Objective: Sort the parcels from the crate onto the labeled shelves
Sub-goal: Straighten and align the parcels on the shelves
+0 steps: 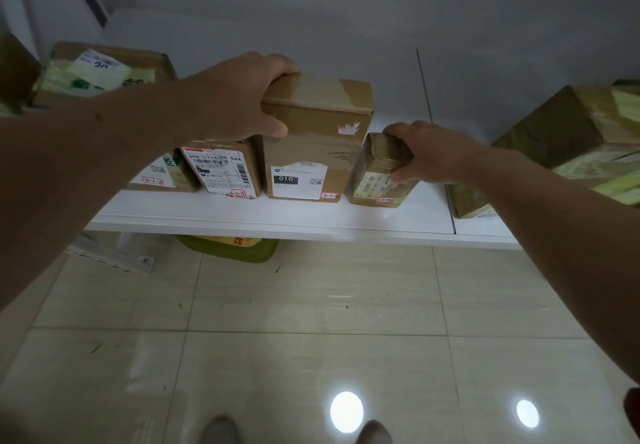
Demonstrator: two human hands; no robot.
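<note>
Closed around the top corner of the tall box (311,146) at frame centre, my left grip (239,97) steadies it; my right grip (429,153) wraps the small taped parcel (374,180) just right of it on the shelf (398,215). I'd nudge that parcel flush, upright, tag (384,199) facing outward.

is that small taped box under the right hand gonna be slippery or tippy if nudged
Probably slick: the small taped box is wrapped in glossy tape. Standing taller than wide, it could tip easily, though the right hand grips its top.
</note>
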